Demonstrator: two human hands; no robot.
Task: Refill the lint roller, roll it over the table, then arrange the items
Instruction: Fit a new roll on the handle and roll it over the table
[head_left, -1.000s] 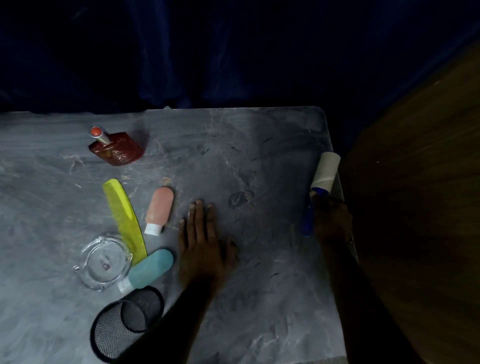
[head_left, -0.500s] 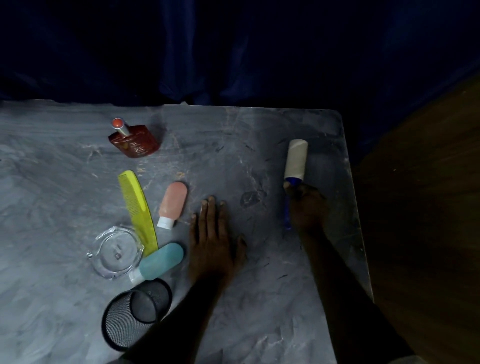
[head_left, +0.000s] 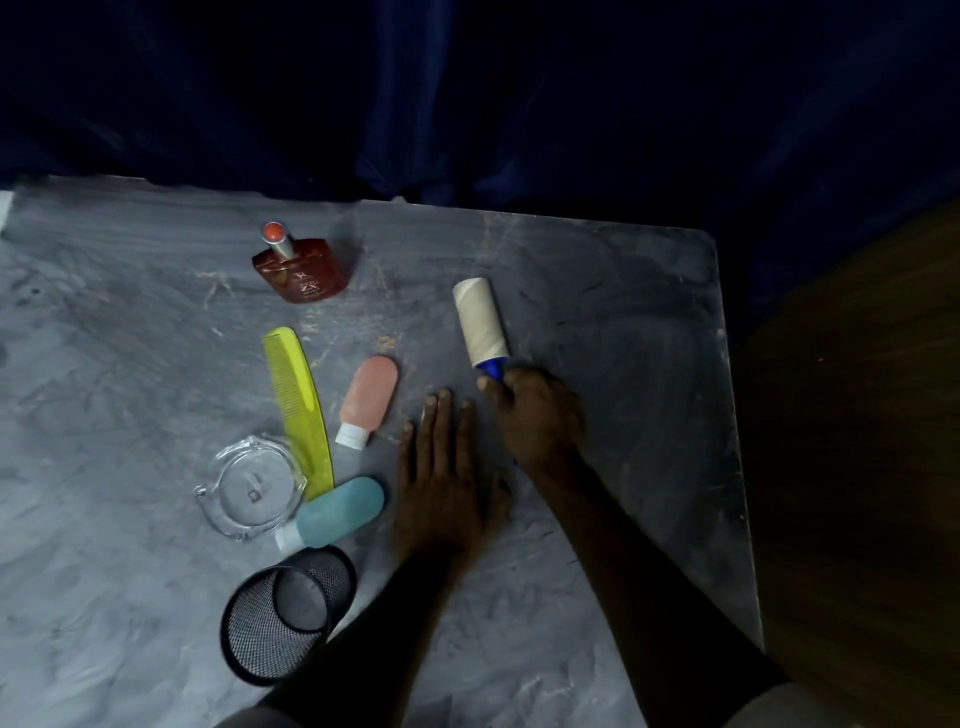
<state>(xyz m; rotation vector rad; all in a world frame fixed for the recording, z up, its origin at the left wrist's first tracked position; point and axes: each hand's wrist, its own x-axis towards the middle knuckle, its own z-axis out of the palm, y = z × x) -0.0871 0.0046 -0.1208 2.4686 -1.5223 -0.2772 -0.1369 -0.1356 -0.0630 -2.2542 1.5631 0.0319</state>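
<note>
The lint roller lies on the grey marble table, its pale roll pointing away from me and its blue handle mostly hidden inside my right hand, which grips it. My left hand rests flat on the table just left of the right one, fingers spread, holding nothing. To its left lie a pink tube, a teal tube, a yellow comb, a clear glass ashtray and a red perfume bottle.
A black mesh cup lies on its side near the front edge, by my left forearm. The table's right edge borders a brown wooden floor. Dark blue cloth hangs behind the table.
My right hand has rolled the lint roller leftward from the table's right edge to near the middle, close to my left hand. The left hand stays flat in place.
</note>
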